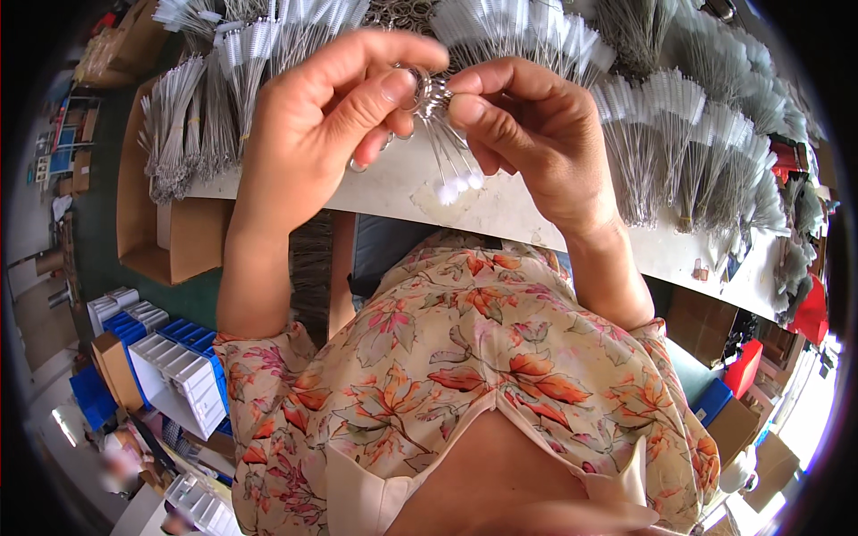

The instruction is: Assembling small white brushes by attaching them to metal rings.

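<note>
Above the table's near edge, my left hand [308,125] is closed, thumb and forefinger pinching a metal split ring [416,89]. More rings show below its curled fingers. Close beside it, my right hand [550,134] is closed too, its thumb and forefinger pinched at the wire ends by the ring. From there a few small wire brushes [458,186] hang down, white tips lowest. Whether their wire loops are threaded on the ring is too small to tell. Behind my hands lies a heap of metal rings [402,12].
Bundles of wire brushes [657,116] with white bristles cover much of the white table [527,212], on both sides. A cardboard box [143,237] with more bundles stands at the left. Blue and white plastic bins [179,375] are stacked at lower left.
</note>
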`<act>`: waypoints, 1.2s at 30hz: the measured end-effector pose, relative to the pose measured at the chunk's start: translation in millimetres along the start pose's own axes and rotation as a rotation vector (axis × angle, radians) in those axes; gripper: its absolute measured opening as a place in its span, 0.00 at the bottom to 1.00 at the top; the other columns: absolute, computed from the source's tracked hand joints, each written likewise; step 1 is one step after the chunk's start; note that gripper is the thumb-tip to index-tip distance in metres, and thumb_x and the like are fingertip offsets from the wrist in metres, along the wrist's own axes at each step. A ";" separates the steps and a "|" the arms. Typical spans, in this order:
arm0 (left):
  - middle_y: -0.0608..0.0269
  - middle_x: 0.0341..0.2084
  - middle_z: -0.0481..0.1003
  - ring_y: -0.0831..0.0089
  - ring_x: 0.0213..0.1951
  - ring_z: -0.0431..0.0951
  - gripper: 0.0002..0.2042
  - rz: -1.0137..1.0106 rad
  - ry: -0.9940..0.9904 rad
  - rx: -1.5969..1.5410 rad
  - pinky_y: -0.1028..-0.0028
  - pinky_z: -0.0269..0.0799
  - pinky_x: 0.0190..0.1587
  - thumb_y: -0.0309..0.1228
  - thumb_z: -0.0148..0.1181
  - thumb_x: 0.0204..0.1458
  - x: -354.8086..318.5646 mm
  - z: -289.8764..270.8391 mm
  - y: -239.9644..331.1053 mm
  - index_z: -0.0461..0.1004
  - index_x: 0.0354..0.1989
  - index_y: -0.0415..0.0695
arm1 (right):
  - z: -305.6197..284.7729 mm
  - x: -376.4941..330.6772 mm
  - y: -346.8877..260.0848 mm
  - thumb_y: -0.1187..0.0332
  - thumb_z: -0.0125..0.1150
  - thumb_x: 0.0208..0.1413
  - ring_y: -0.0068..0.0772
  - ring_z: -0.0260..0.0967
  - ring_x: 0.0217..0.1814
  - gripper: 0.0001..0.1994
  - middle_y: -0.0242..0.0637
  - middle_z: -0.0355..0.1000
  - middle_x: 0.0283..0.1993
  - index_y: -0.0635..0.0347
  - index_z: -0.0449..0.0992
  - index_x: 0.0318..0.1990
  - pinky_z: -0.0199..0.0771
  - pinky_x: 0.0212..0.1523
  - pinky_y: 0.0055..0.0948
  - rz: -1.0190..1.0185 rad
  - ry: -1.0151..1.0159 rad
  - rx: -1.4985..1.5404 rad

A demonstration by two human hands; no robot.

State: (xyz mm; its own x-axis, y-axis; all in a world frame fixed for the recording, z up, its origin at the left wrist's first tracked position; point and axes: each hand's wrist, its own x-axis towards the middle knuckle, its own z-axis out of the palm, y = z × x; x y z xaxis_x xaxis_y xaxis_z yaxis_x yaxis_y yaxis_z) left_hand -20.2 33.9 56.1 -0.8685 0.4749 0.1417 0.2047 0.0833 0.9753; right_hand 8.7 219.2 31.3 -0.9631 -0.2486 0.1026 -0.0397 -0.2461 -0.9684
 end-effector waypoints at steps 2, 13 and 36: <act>0.68 0.22 0.73 0.86 0.23 0.68 0.08 0.056 0.022 0.227 0.85 0.64 0.26 0.31 0.52 0.55 -0.9 -3.0 -2.0 0.74 0.38 0.42 | 1.0 0.2 1.5 0.71 0.59 0.52 0.13 0.62 0.22 0.07 0.27 0.69 0.25 0.65 0.74 0.36 0.63 0.22 0.14 -0.016 -0.008 0.008; 0.56 0.36 0.74 0.67 0.36 0.75 0.10 0.237 0.272 -0.521 0.70 0.69 0.44 0.29 0.46 0.57 -11.0 8.8 -13.9 0.72 0.38 0.37 | 36.3 16.4 39.1 0.77 0.62 0.48 0.21 0.71 0.32 0.06 0.32 0.68 0.31 0.66 0.73 0.34 0.72 0.33 0.18 -0.396 0.085 -0.064; 0.51 0.28 0.75 0.56 0.35 0.77 0.10 -0.748 -0.048 1.005 0.59 0.71 0.38 0.28 0.47 0.47 -217.5 -62.7 -295.4 0.73 0.36 0.44 | 58.4 -6.1 159.4 0.77 0.60 0.47 0.21 0.67 0.22 0.03 0.32 0.70 0.24 0.64 0.76 0.31 0.66 0.22 0.20 -0.154 -0.344 -0.864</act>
State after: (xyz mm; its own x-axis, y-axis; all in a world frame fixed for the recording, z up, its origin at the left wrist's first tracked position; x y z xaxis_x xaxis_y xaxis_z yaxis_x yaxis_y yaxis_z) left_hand 79.9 -148.9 -252.1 -0.9073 0.0526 -0.4172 -0.0593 0.9662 0.2509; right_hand 23.7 126.8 -110.4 -0.8051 -0.5680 0.1711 -0.4760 0.4465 -0.7577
